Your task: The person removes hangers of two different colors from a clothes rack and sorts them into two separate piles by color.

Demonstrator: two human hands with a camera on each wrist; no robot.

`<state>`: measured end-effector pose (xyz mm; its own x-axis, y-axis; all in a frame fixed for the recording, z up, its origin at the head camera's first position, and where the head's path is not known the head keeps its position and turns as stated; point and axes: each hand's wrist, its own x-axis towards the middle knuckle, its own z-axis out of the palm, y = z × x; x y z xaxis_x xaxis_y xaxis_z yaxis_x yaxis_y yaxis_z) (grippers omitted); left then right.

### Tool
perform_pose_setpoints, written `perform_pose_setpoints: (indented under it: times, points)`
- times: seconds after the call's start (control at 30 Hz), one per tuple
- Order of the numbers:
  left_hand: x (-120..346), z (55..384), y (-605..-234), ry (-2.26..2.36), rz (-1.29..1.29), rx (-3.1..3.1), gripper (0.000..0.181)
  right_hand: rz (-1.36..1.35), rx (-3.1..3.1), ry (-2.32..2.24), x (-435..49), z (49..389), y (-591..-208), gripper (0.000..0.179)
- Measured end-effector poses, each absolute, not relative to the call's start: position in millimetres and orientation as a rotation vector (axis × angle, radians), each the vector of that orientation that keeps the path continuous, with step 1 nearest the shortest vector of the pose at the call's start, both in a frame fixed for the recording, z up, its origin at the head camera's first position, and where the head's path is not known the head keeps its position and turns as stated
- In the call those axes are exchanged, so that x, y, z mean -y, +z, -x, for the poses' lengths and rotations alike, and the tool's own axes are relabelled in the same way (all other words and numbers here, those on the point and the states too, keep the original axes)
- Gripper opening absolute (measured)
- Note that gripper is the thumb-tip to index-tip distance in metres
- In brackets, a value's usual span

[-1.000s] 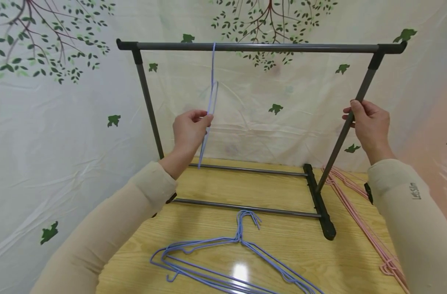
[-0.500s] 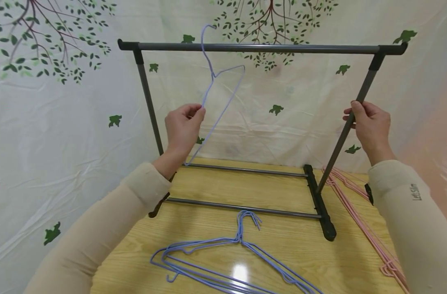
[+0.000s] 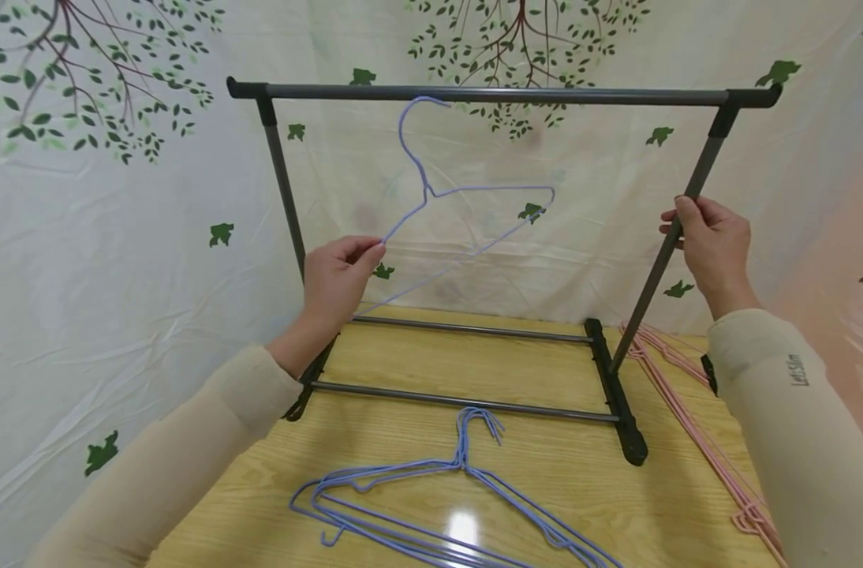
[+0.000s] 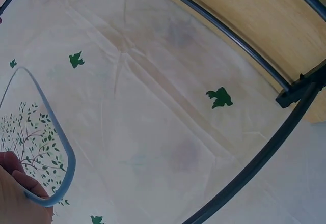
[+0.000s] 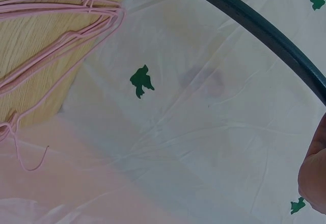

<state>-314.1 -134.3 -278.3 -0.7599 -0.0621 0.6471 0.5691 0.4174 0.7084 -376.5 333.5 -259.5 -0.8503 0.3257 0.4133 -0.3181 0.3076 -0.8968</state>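
My left hand [image 3: 339, 280] pinches a thin blue wire hanger [image 3: 426, 189] by its left shoulder, between thumb and fingertips. Its hook points up and right and overlaps the lower edge of the rack's black top bar [image 3: 580, 96]. In the left wrist view the hanger's rounded corner [image 4: 72, 163] shows beside the fingers. My right hand [image 3: 719, 248] holds the rack's right upright [image 3: 648, 296], thumb in front and fingers behind. At the right wrist view's edge, part of that hand [image 5: 313, 175] meets the dark upright [image 5: 260, 28].
Several blue hangers [image 3: 463, 442] lie stacked on the wooden table [image 3: 545, 457] in front of the rack's lower rails [image 3: 474, 401]. Pink hangers [image 5: 102, 10] lie right of the rack, by its black foot [image 3: 616, 394]. Patterned cloth [image 3: 602, 237] hangs behind.
The blue hanger came away from over the top bar, rising first, then dropping with its hook lower. It has turned from edge-on to nearly flat-on. My left hand moved left and down; the right hand stays.
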Motion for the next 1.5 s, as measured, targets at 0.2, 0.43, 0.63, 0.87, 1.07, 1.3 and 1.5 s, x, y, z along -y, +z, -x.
perform_pose_setpoints:
  times: [0.2, 0.43, 0.63, 0.87, 1.07, 1.3, 1.5]
  points:
    - [147.2, 296.7, -304.8, -1.463, 0.549, 2.259, 0.019, 0.007, 2.048, 1.582, -333.4, 376.6, -258.6, 0.038]
    - [154.6, 273.9, -343.6, -1.628, 0.592, 2.576, 0.02, 0.001, 2.06, 1.568, -333.4, 376.2, -258.4, 0.04]
    - [155.7, 258.1, -378.2, -1.826, 0.665, 2.751, 0.022, 0.027, 2.048, 1.619, -333.6, 374.7, -257.1, 0.042]
    - [152.8, 238.4, -411.2, -1.949, 0.733, 2.843, 0.018, 0.03, 2.057, 1.601, -333.0, 374.8, -257.4, 0.041]
    - [149.5, 231.6, -435.0, -2.075, 0.691, 2.886, 0.019, 0.028, 2.053, 1.606, -331.6, 373.8, -257.1, 0.039]
    - [149.0, 232.8, -453.1, -1.997, 0.664, 2.902, 0.016, 0.025, 2.037, 1.638, -329.8, 371.0, -256.0, 0.039]
    - [150.0, 234.9, -462.6, -1.72, 0.73, 2.949, 0.013, 0.029, 2.032, 1.638, -329.4, 370.9, -256.1, 0.039]
